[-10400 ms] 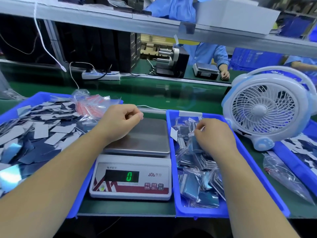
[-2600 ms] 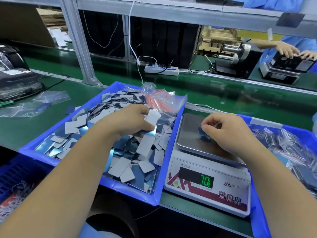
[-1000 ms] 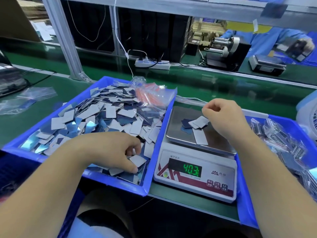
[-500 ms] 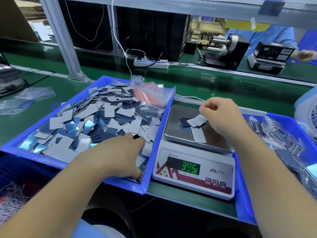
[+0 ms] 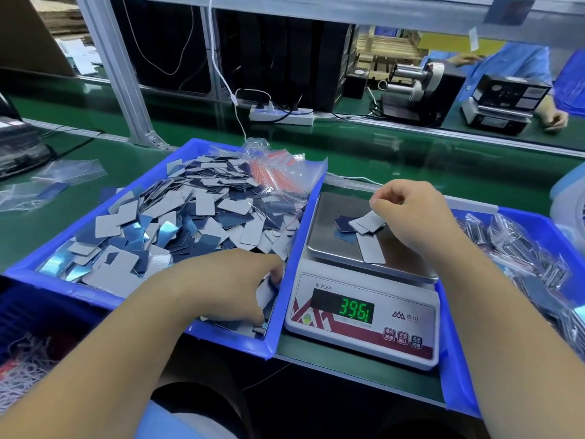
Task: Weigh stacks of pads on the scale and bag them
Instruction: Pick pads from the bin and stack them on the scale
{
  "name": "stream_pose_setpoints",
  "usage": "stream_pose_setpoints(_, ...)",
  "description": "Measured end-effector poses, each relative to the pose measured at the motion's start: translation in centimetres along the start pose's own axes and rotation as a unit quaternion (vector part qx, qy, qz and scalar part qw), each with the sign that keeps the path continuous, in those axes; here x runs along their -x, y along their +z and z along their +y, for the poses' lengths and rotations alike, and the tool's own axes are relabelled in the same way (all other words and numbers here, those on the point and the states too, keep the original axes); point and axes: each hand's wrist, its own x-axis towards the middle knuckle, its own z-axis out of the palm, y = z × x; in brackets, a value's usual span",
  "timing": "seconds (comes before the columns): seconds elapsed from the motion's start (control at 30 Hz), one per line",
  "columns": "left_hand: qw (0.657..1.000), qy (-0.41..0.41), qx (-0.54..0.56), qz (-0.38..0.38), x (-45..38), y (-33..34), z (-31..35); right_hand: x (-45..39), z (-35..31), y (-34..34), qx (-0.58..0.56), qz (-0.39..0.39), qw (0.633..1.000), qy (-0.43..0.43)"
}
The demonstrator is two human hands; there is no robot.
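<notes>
green worktop [image 5: 395, 160] runs across my view under a grey shelf rail, with a white power strip [image 5: 281, 115] on it beyond the trays. nearest me, a blue tray [image 5: 95, 202] heaped with loose pads [image 5: 190, 217] sits touching the left side of the scale [image 5: 364, 312], its near rim at the worktop's front edge. a clear bag of red-striped bags [image 5: 278, 175] lies over the tray's far right corner.

my left hand [image 5: 228, 286] is down in the tray's near right corner, fingers curled into the loose pads, tight against the tray wall beside the scale; the grip is around pads there, though how many i cannot tell. my right hand [image 5: 411, 213] is over the scale pan, grip narrow, thumb and fingers pinching a grey pad [image 5: 368, 221] that lies on a small pile of pads on the pan [image 5: 351, 231]. the display reads 396 with a further mark i cannot make out.

right of the scale, a second blue tray [image 5: 452, 359] holds bagged pads [image 5: 522, 248]. bare pan shows on all sides of the pile.
</notes>
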Motion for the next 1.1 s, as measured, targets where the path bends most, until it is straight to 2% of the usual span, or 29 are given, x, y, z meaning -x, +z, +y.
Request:
stream_pose_setpoints(0.17,1.0,0.006,0.022,-0.006,0.3,-0.9,-1.4,0.1,0.0,0.0,0.01,-0.004,1.0,-0.004)
stream_pose_setpoints(0.3,0.997,0.019,0.065,-0.044,0.8,-2.0,-2.3,0.1,0.0,0.0,0.013,-0.006,1.0,-0.006)
stream_pose_setpoints(0.5,0.995,0.025,0.054,-0.083,0.9,-2.0,-2.8,0.1,0.0,0.1,0.012,-0.013,1.0,-0.001)
stream_pose_setpoints(0.73,0.997,0.033,0.068,0.024,-1.0,-2.3,-3.0,0.1,0.0,0.2,0.014,-0.018,1.0,0.001)
stream_pose_setpoints(0.9,0.979,0.036,0.168,0.11,-3.0,-2.9,-2.4,0.1,0.0,0.2,0.013,-0.02,1.0,-0.002)
stream_pose_setpoints(1.0,0.983,0.022,0.138,0.117,-4.3,-2.8,-1.7,0.1,0.0,0.2,0.02,-0.023,1.0,-0.008)
stream_pose_setpoints(1.1,0.991,0.005,0.105,0.079,-5.0,-3.1,-1.1,0.1,0.0,0.2,0.021,-0.023,0.999,-0.008)
